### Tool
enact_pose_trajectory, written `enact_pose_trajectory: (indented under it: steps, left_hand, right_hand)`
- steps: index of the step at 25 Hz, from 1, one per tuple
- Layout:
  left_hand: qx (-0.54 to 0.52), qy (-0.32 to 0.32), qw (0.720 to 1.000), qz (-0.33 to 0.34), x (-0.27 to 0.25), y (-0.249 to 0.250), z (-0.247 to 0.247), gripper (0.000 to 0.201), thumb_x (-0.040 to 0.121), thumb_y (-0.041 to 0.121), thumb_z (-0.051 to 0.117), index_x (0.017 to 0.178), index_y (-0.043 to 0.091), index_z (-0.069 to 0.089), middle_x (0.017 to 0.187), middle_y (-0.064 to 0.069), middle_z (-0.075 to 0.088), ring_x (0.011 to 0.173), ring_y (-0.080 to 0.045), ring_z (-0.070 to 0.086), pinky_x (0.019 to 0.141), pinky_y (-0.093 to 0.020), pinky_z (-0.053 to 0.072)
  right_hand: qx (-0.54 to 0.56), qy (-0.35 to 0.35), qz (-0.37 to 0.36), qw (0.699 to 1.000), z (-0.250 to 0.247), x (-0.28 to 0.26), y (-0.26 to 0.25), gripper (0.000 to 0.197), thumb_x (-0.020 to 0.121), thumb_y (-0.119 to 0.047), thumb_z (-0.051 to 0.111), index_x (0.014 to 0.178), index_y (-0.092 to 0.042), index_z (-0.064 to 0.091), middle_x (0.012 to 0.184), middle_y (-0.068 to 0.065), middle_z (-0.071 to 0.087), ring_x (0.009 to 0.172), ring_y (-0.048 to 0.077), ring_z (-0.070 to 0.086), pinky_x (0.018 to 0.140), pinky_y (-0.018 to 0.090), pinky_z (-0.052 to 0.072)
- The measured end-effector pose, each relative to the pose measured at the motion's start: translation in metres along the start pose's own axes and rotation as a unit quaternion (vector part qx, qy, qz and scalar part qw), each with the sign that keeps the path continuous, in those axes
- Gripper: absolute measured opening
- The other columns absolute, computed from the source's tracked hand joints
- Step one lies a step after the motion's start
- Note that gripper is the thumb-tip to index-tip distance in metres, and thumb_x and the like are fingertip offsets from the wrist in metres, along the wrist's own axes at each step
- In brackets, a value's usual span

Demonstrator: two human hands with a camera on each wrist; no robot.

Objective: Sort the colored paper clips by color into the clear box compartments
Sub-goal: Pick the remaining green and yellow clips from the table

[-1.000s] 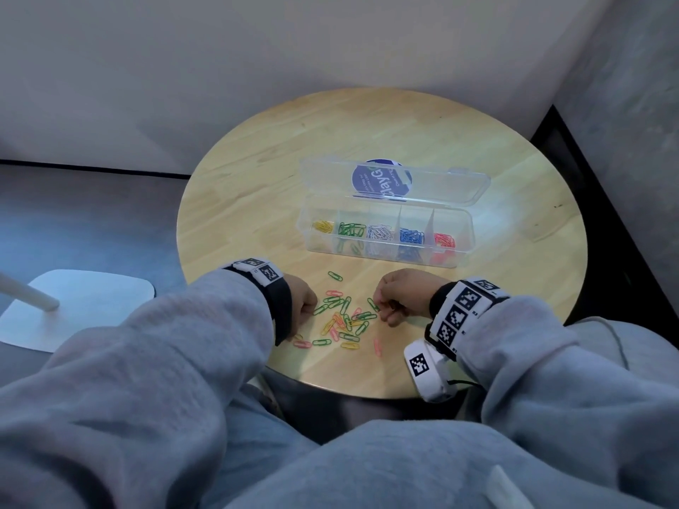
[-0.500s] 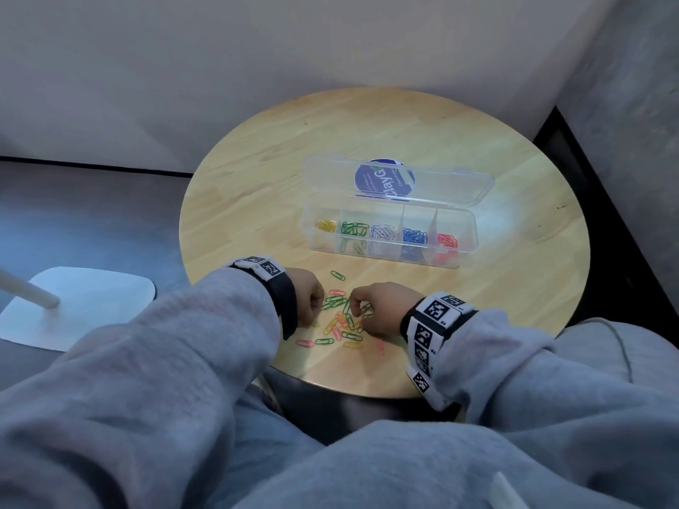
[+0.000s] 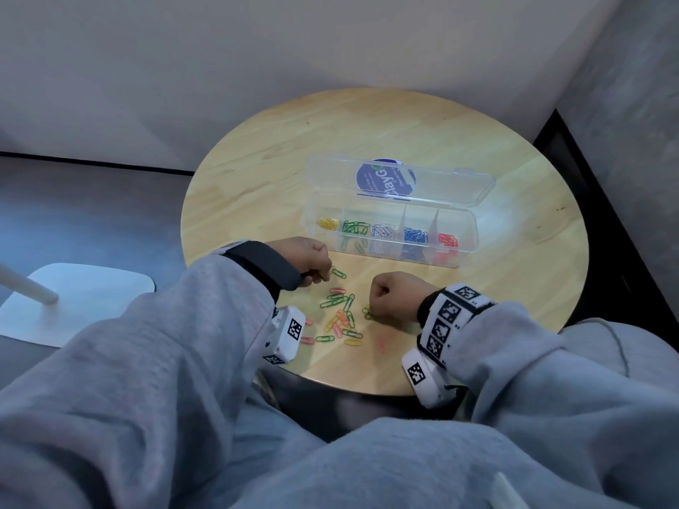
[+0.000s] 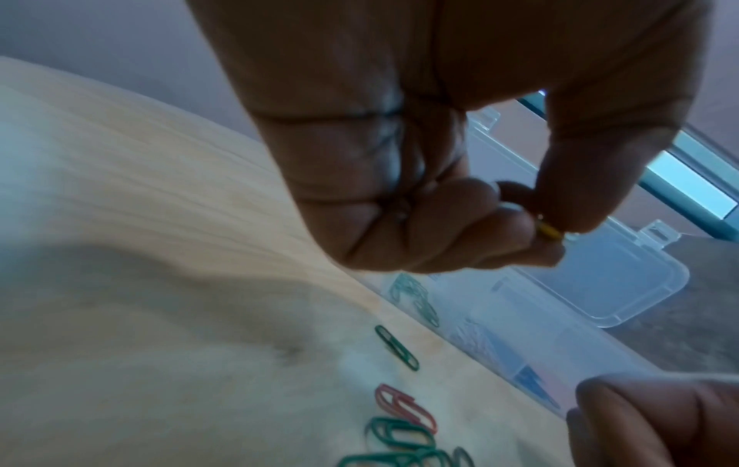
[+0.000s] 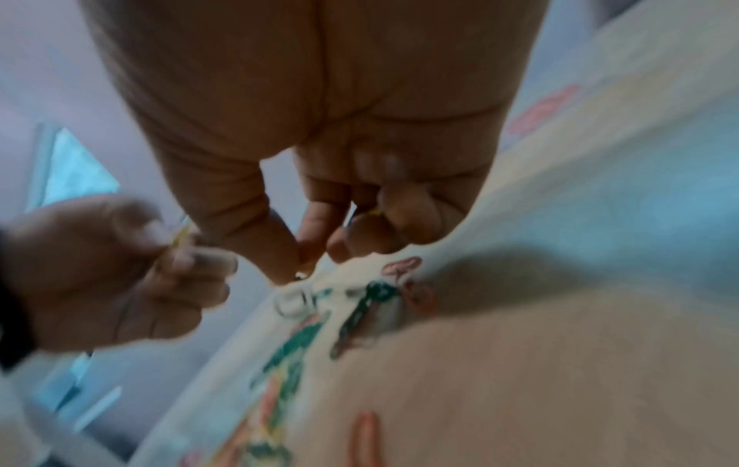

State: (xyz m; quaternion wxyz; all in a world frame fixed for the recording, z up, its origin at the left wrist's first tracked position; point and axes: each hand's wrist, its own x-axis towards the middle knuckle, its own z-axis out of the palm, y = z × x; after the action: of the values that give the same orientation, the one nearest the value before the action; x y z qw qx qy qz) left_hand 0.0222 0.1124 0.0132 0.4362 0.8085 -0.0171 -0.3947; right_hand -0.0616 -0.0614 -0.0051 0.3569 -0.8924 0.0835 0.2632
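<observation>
Left hand point(image 4: 420, 164) pinching a yellow clip point(image 4: 550, 232), right hand point(image 3: 395, 297) curled around yellow clips point(image 3: 366, 312), loose clips point(image 3: 340, 314) between them.

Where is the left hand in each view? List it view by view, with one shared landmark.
Head: left hand, left of centre.
Left wrist: left hand fills top centre.
Right wrist: left hand at left edge.
Landmark: the loose clips.

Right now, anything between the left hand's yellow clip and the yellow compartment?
Nothing visible. The left hand pinches a yellow clip; the yellow compartment at the box's left end lies just beyond, lid folded back, bare table between.
</observation>
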Motion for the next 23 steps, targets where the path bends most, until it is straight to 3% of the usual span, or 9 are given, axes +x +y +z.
enact_pose_trajectory:
  steps: [4, 8, 11, 14, 15, 17, 20, 23]
  left_hand:
    - [-0.042, -0.003, 0.998, -0.04, -0.002, 0.003, 0.003, 0.035, 0.087, -0.009, 0.032, 0.068, 0.014, 0.052, 0.045, -0.001, 0.045, 0.031, -0.008, 0.038, 0.036, -0.013, 0.027]
    - [0.009, 0.016, 0.995, -0.098, -0.003, 0.004, 0.008, 0.036, 0.081, -0.005, 0.025, 0.065, 0.011, 0.054, 0.057, -0.003, 0.039, 0.026, -0.009, 0.037, 0.033, -0.01, 0.024]
    - [0.033, 0.01, 0.992, -0.117, -0.003, 0.005, 0.013, 0.032, 0.084, -0.005, 0.028, 0.063, 0.006, 0.049, 0.062, -0.007, 0.041, 0.042, -0.016, 0.041, 0.037, -0.013, 0.027]
    - [0.195, -0.008, 0.977, -0.09, -0.002, 0.006, 0.017, 0.022, 0.089, 0.0, 0.039, 0.088, 0.002, 0.061, 0.072, -0.007, 0.046, 0.06, -0.021, 0.04, 0.055, -0.023, 0.03]
    - [0.271, -0.011, 0.96, -0.069, -0.001, 0.005, 0.017, 0.017, 0.09, 0.008, 0.046, 0.093, 0.007, 0.062, 0.074, -0.004, 0.048, 0.065, -0.021, 0.042, 0.06, -0.024, 0.032]
    - [0.355, -0.022, 0.933, -0.054, 0.0, 0.003, 0.018, 0.007, 0.084, 0.022, 0.06, 0.084, 0.014, 0.061, 0.072, 0.0, 0.052, 0.07, -0.019, 0.046, 0.065, -0.025, 0.037]
    - [0.422, -0.043, 0.904, -0.061, 0.005, -0.004, 0.03, 0.023, 0.073, 0.032, 0.074, 0.078, 0.014, 0.061, 0.073, -0.002, 0.056, 0.072, -0.02, 0.049, 0.065, -0.027, 0.039]
    - [0.48, -0.045, 0.872, -0.079, 0.012, -0.008, 0.041, 0.038, 0.059, 0.043, 0.083, 0.075, 0.011, 0.069, 0.071, -0.001, 0.064, 0.065, -0.018, 0.054, 0.06, -0.026, 0.042]
  right_hand:
    - [0.194, -0.03, 0.016, 0.98, -0.012, 0.004, 0.009, 0.024, 0.082, 0.005, 0.05, 0.065, -0.011, 0.046, 0.061, 0.011, 0.058, 0.052, 0.021, 0.051, 0.048, 0.027, 0.043]
    - [0.311, -0.034, 0.035, 0.949, -0.011, 0.009, 0.015, 0.028, 0.086, 0.012, 0.039, 0.075, -0.009, 0.054, 0.047, 0.006, 0.051, 0.049, 0.022, 0.045, 0.037, 0.022, 0.041]
    - [0.331, -0.055, 0.052, 0.941, -0.01, 0.009, 0.014, 0.037, 0.085, 0.012, 0.028, 0.072, -0.007, 0.056, 0.048, 0.009, 0.046, 0.046, 0.02, 0.041, 0.042, 0.023, 0.037]
    - [0.352, -0.063, 0.067, 0.932, -0.008, 0.007, 0.012, 0.035, 0.079, 0.013, 0.02, 0.066, -0.008, 0.045, 0.058, 0.01, 0.042, 0.052, 0.02, 0.04, 0.044, 0.023, 0.033]
    - [0.344, -0.068, 0.07, 0.934, -0.008, 0.008, 0.012, 0.034, 0.079, 0.013, 0.021, 0.066, -0.009, 0.044, 0.059, 0.01, 0.041, 0.052, 0.02, 0.04, 0.043, 0.023, 0.032]
    - [0.274, -0.079, 0.058, 0.957, -0.008, 0.007, 0.01, 0.028, 0.083, 0.008, 0.031, 0.067, -0.01, 0.046, 0.058, 0.009, 0.044, 0.049, 0.019, 0.041, 0.044, 0.024, 0.031]
    - [0.05, -0.067, -0.004, 0.997, -0.006, 0.002, 0.003, 0.015, 0.081, -0.012, 0.061, 0.069, -0.02, 0.058, 0.066, -0.003, 0.059, 0.056, 0.009, 0.051, 0.054, 0.022, 0.04]
    - [-0.082, -0.073, -0.047, 0.993, 0.01, -0.003, -0.005, 0.013, 0.076, -0.019, 0.069, 0.07, -0.029, 0.062, 0.066, -0.01, 0.058, 0.064, 0.009, 0.054, 0.061, 0.022, 0.046]
